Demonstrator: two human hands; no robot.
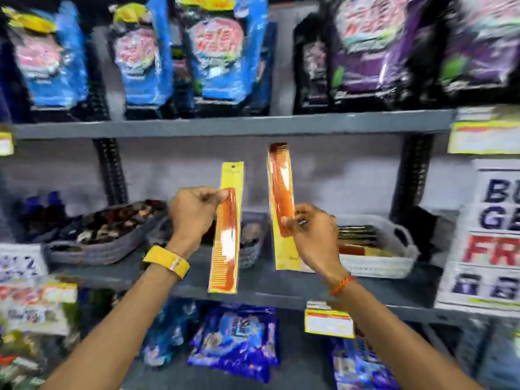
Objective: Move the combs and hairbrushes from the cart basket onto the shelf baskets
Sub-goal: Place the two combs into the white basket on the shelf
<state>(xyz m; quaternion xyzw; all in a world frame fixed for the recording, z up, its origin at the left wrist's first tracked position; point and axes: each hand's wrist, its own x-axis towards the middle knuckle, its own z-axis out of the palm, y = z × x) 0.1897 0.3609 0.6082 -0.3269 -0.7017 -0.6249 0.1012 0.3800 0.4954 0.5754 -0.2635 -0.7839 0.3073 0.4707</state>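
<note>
Left hand (194,212) and right hand (312,229) each grip an orange packaged comb, left comb (225,240) and right comb (281,192), before the white basket (388,260). Right of that basket, a sign (489,235) shows partial letters "FR".

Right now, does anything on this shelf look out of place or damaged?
Nothing stands out as damaged. Each hand holds a packaged comb upright: left hand with one comb, right hand with the other comb. The white basket sits level. Blur hides finer detail.

Bright, even light; heavy motion blur smears everything around the left comb packet (226,235), which carries white glare mid-length.
</note>
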